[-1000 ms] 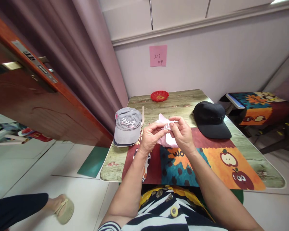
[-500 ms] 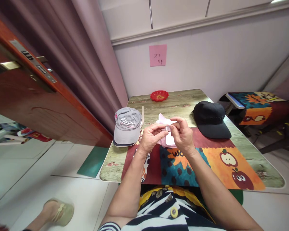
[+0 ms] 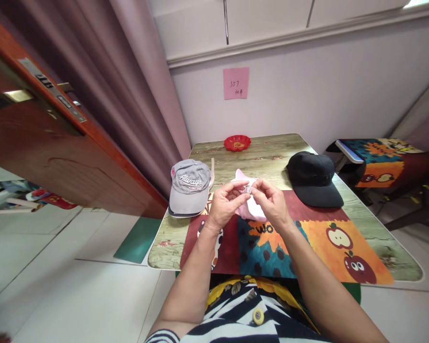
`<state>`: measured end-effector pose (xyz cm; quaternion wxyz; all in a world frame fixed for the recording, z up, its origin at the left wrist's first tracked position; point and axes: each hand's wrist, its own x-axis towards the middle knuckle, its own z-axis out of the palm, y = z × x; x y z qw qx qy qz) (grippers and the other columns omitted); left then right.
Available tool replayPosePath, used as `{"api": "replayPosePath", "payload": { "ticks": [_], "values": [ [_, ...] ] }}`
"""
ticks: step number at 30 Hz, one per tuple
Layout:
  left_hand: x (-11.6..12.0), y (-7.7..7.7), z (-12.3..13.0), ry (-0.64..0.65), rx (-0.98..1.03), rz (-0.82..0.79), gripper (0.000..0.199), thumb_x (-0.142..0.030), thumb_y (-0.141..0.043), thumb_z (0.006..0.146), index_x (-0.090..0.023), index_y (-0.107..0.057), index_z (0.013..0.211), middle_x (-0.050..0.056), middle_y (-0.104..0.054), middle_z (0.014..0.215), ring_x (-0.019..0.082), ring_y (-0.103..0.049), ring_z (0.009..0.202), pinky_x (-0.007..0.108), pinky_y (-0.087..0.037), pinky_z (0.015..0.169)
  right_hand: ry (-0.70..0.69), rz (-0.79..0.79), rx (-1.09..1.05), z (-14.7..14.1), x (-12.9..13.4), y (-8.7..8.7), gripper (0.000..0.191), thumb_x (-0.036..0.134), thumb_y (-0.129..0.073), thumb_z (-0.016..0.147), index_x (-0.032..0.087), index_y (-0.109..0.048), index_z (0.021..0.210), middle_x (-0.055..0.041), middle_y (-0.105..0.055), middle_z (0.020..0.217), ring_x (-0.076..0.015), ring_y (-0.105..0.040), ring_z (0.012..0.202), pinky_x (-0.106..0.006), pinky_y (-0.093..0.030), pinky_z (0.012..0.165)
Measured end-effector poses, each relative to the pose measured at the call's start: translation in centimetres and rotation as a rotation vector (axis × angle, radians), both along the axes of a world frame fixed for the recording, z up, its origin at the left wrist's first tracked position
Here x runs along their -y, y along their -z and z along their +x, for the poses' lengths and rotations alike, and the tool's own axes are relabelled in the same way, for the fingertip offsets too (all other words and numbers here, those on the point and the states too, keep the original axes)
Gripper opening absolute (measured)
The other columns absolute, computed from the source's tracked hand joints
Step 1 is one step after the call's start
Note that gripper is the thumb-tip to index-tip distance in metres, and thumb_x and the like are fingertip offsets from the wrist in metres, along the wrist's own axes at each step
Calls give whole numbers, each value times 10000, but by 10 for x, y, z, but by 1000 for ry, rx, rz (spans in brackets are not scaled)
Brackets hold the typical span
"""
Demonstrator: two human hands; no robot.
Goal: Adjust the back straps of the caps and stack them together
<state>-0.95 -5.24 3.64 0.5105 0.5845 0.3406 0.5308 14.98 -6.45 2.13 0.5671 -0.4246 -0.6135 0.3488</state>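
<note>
Both my hands meet over the table at a small silvery buckle (image 3: 248, 189) on a pale pink cap (image 3: 253, 210). My left hand (image 3: 223, 205) pinches the buckle from its left side between thumb and fingers. Fingertips of my right hand (image 3: 271, 202) are closed at the buckle's right side, on what looks like the cap's strap; the fingers hide most of it. The cap lies beneath and behind my hands, partly covered. To the left rests a grey cap (image 3: 190, 186) with white lettering and a loose strap end. A black cap (image 3: 312, 178) lies to the right.
A red scalloped dish (image 3: 237, 143) stands near the table's (image 3: 168, 247) back edge. A colourful mat (image 3: 329, 247) covers the front part. A wooden door (image 3: 89, 181) and a curtain (image 3: 146, 85) are on the left; a second table (image 3: 379, 162) is at the right.
My right fingers have shifted and closed lower beside the buckle, which shows more clearly. The pink cap has turned slightly. A person's foot at lower left has moved mostly out of view.
</note>
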Motion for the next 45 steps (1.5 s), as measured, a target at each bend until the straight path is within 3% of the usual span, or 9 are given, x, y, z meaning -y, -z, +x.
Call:
{"api": "replayPosePath", "payload": {
  "ticks": [4, 14, 24, 31, 38, 45],
  "values": [
    [0, -2, 0, -13, 6, 10, 355, -273, -865, 707, -194, -776, 1041, 34, -722, 886, 120, -648, 784, 211, -528, 706, -29, -49, -121, 0, 1, -7, 232, 395, -631, 897, 211, -585, 765, 36, -484, 644, -117, -438, 583, -256, -363, 570],
    [1, -5, -1, 65, 36, -40, 319, -273, -867, 706, -181, -791, 1001, 59, -759, 929, 149, -676, 812, 250, -545, 739, -177, -128, -182, 6, 1, -20, 301, 440, -689, 847, 195, -602, 696, 45, -475, 590, -96, -393, 537, -252, -324, 527],
    [2, -10, -8, 117, -43, -27, 312, -265, -866, 706, -178, -792, 997, 78, -761, 972, 181, -686, 832, 284, -557, 732, -243, -236, -203, 7, 2, -20, 373, 528, -707, 815, 198, -578, 698, 60, -446, 559, -74, -342, 481, -226, -268, 451],
    [-1, -14, -11, 75, -177, 112, 254, -273, -837, 747, -191, -801, 984, 86, -750, 1010, 198, -676, 909, 281, -535, 761, -294, -212, -149, 17, 1, -24, 409, 557, -743, 797, 185, -607, 694, 43, -504, 559, -86, -430, 505, -225, -350, 477],
    [-4, -16, -14, 83, -271, 187, 227, -293, -803, 790, -192, -797, 992, 82, -749, 992, 179, -646, 852, 267, -486, 713, -212, -257, -101, 18, -1, -24, 446, 586, -786, 743, 166, -653, 679, -11, -625, 607, -117, -559, 539, -241, -452, 511],
    [-3, -19, -14, 73, -336, 231, 207, -262, -773, 808, -220, -802, 1009, 76, -738, 992, 161, -613, 799, 256, -453, 665, -247, -287, -94, 19, 0, -24, 451, 601, -800, 719, 161, -702, 728, -20, -657, 628, -121, -589, 545, -243, -496, 515]
  ]
}}
